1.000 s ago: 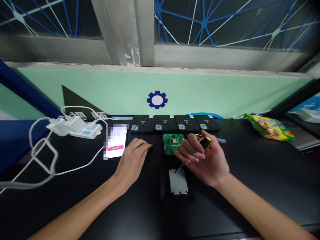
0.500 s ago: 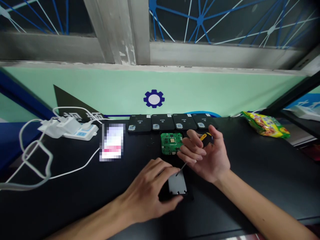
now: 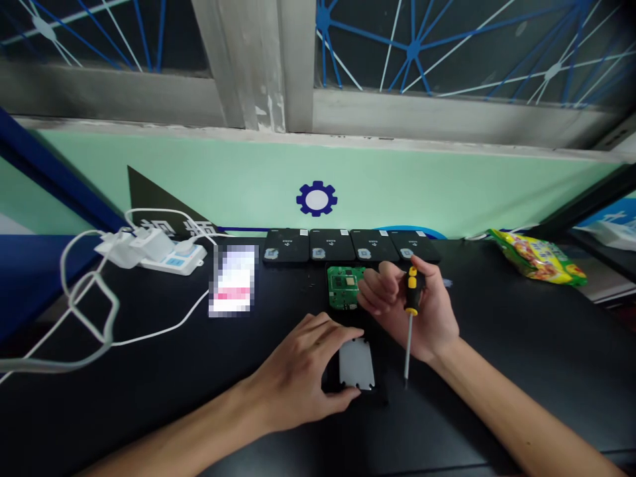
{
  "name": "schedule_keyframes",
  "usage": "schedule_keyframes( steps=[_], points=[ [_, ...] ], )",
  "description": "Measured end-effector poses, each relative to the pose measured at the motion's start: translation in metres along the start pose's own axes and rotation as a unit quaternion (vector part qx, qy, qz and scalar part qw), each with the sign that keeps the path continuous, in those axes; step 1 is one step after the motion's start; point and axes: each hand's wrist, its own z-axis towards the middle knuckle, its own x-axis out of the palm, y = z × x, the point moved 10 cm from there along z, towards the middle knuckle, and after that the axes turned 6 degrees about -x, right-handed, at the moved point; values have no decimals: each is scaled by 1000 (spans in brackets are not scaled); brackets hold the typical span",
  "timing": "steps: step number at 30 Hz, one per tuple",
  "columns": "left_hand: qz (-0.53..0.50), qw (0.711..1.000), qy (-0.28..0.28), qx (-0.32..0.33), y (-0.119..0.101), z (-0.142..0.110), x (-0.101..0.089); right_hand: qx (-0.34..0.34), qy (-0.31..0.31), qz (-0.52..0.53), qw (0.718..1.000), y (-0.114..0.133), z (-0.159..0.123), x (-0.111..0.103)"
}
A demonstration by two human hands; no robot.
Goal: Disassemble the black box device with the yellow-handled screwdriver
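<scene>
On the black desk (image 3: pixel 536 331), the main change over the last 1 second is the left hand (image 3: pixel 301 371). It has left the spot beside the phone and now arches over the plate, wide, thumb at the near edge and fingertips at the far edge. Whether they press on the plate or on the dark case (image 3: pixel 380 383) around it, I cannot tell.

The right hand (image 3: pixel 430 321) is curled, narrow, holding the screwdriver (image 3: pixel 412 306). 0.5 s ago the tip met the plate; now the shaft hangs to its right, tip down over the desk, so the plate's face is free of the tool.

For room, the widest open stretch of desk lies right of the right hand, up to the snack packet (image 3: pixel 536 257). The row of 4 black boxes (image 3: pixel 332 248) bounds the far side, and the phone (image 3: pixel 233 281) the left.

The circuit board (image 3: pixel 342 288) is just beyond the plate, partly behind the right fingers. The plate (image 3: pixel 356 364) lies flat, between the 2 hands, notches along its edges. Some tiny dark pieces (image 3: pixel 311 286), too small to identify, are left of the board.
</scene>
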Motion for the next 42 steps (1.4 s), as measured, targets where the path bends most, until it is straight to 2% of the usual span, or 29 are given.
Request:
schedule_keyframes(
  steps=[5, 10, 17, 23, 27, 29, 32, 34, 38, 42],
  points=[
    [-4, 1000, -26, 15, 0, -1, -7, 12, -4, -23, 1000, -4, 2, -7],
    [-22, 997, -64, 43, -6, -1, -16, -15, -23, -7, 1000, 2, 2, -11],
    [-44, 985, -135, 94, -19, -4, -44, -15, 7, -53, 998, 1, 0, -4],
    [-20, 971, -211, 110, -15, -12, -60, 30, 3, -206, 978, -20, -7, -8],
    [5, 958, -268, 104, -10, -14, -68, 16, 10, -267, 964, -22, -8, -6],
    [1, 954, -285, 94, -6, -13, -71, -7, -7, -276, 961, -17, -7, -9],
    [-23, 950, -298, 86, -1, -13, -75, -26, -28, -296, 954, -12, -4, -14],
    [-21, 950, -299, 86, 0, -13, -75, -6, -17, -308, 951, -16, -4, -14],
    [-20, 958, -282, 55, 6, -11, -72, 2, -10, -302, 953, -18, -5, -10],
    [-83, 962, -259, 11, 16, -8, -67, -10, -33, -306, 951, -15, -5, -11]
  ],
)
